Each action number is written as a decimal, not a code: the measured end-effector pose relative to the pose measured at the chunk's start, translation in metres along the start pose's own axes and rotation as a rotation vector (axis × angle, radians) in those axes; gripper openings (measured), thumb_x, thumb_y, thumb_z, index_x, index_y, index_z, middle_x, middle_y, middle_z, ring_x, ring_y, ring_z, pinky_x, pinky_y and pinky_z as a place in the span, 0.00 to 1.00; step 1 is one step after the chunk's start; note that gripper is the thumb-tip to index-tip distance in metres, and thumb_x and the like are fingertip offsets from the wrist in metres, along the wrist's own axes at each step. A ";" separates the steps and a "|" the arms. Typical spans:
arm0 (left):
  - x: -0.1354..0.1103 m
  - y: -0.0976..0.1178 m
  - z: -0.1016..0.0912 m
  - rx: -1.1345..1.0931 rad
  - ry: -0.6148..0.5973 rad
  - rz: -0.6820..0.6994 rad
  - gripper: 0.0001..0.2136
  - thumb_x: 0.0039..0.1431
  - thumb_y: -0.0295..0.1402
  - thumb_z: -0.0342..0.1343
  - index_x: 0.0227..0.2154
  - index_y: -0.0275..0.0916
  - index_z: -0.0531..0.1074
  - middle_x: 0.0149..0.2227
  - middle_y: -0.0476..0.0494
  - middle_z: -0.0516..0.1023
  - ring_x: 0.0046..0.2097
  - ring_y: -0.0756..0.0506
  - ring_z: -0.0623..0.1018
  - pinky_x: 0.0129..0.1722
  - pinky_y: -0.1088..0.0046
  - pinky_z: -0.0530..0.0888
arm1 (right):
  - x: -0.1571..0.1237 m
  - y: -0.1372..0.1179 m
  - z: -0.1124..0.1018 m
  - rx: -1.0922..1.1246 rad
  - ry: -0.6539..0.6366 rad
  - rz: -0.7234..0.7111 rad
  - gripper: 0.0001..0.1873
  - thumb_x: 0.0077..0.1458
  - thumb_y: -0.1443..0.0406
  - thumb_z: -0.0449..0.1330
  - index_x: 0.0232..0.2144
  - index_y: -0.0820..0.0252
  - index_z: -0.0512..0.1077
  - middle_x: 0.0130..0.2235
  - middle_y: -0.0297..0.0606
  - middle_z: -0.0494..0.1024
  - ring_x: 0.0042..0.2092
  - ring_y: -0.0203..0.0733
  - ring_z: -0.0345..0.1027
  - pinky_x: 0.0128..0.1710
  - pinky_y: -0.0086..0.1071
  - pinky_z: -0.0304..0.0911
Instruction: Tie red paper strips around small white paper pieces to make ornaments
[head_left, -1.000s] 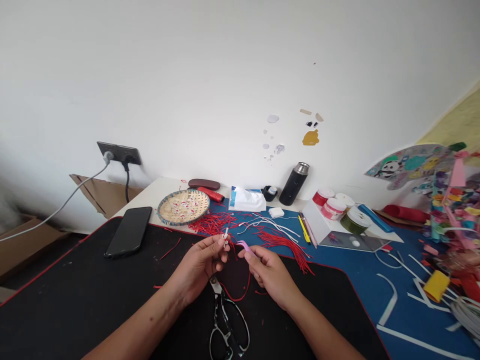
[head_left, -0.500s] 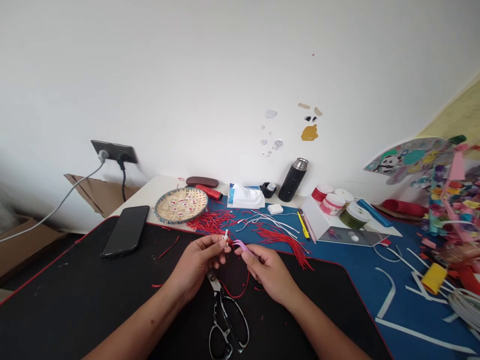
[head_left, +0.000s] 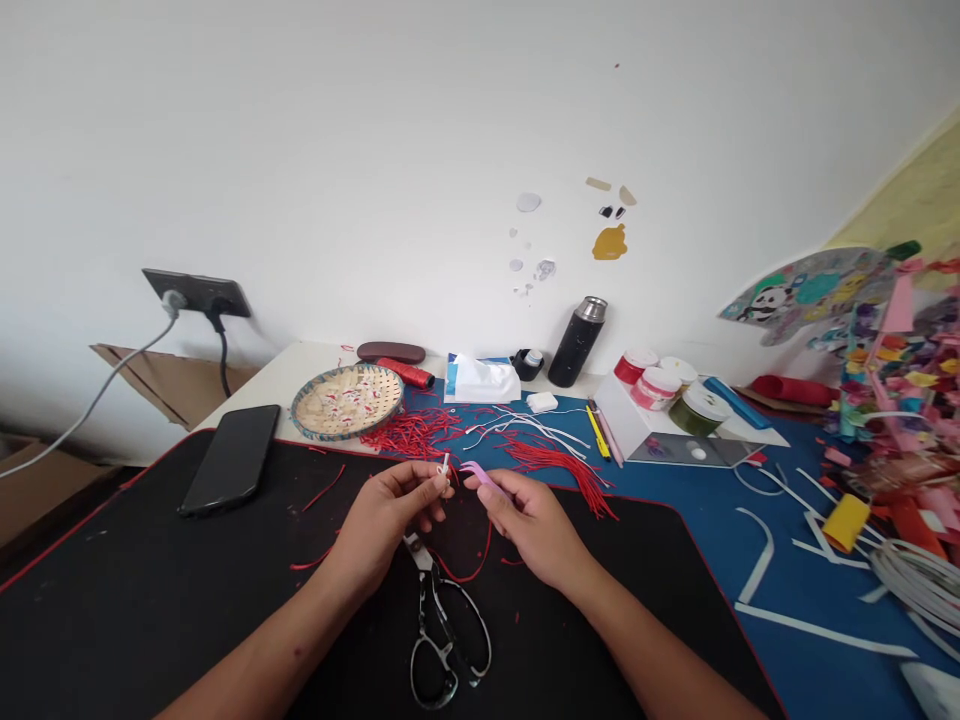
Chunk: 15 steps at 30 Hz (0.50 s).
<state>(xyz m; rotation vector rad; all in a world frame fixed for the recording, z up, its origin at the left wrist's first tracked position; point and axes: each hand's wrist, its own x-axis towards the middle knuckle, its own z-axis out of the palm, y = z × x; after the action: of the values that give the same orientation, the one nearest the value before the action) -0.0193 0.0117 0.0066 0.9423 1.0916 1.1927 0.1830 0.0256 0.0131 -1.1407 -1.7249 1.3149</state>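
My left hand [head_left: 397, 515] pinches a small white strip piece [head_left: 444, 467] between thumb and fingers, its end sticking up. My right hand [head_left: 532, 515] is closed around purple curved tweezers [head_left: 491, 482], whose bent tip points left, just short of the white piece. Whether the tip grips anything is too small to tell. A thin red cord [head_left: 486, 555] curves over the black mat between the hands. Below my left hand lie black-handled scissors [head_left: 450, 625], their blade ends partly hidden by that hand.
A black phone [head_left: 232, 458] lies left on the black mat [head_left: 585, 650]. Behind are a woven basket [head_left: 300, 420], red cord pieces [head_left: 416, 432], red cord bundle [head_left: 562, 470], tissue pack [head_left: 486, 382], yellow cutter [head_left: 598, 433], black flask [head_left: 577, 345] and lidded jars [head_left: 701, 408]. White strips [head_left: 825, 628] lie right.
The tweezers' tip has risen and drawn slightly away from the red bit beside the white piece. My view has turned a little, shifting the surroundings left and up.
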 end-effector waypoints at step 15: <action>-0.004 0.007 0.007 0.036 -0.008 0.009 0.11 0.50 0.40 0.73 0.30 0.38 0.82 0.22 0.47 0.79 0.23 0.50 0.72 0.22 0.78 0.68 | -0.005 -0.003 0.001 -0.158 -0.016 -0.077 0.24 0.71 0.50 0.52 0.45 0.58 0.80 0.25 0.32 0.71 0.27 0.37 0.62 0.30 0.31 0.56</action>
<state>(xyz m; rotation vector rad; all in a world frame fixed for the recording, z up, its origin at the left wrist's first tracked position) -0.0143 0.0082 0.0152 0.9798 1.1061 1.1789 0.1835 0.0199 0.0161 -1.1415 -1.8931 1.1608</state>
